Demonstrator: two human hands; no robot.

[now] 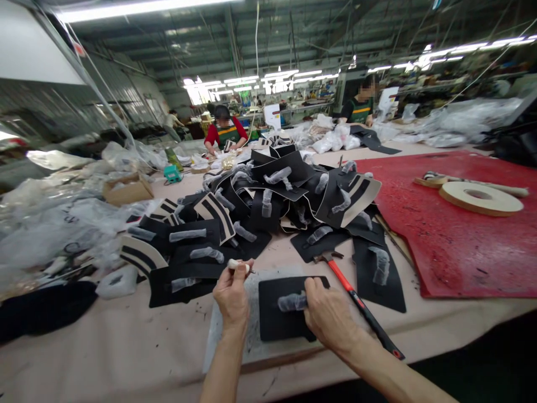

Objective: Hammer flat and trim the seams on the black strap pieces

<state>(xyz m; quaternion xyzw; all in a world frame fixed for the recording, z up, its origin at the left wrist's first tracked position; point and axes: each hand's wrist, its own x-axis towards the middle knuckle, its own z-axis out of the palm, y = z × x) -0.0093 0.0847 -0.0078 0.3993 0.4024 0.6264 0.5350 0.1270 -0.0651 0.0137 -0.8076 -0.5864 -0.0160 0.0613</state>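
My left hand (233,296) is raised just left of a flat black panel, fingers closed on a small white-handled awl (235,265) whose thin dark tip points right. The black panel (272,327) lies on a pale board (218,341). Across its middle runs a strap wrapped in clear plastic (289,303). At the strap's right end my right hand (329,313) is closed, its fingertips pinching there; they partly hide what they grip. A hammer (356,299) with a red and black handle lies right of my right hand.
Beyond the board rises a heap of similar black panels (289,168) with wrapped straps. At right, a red mat (461,257) carries a roll of tape (482,198). Plastic bags (37,218) and a cardboard box (128,189) are at left. Two co-workers (226,131) are across the table.
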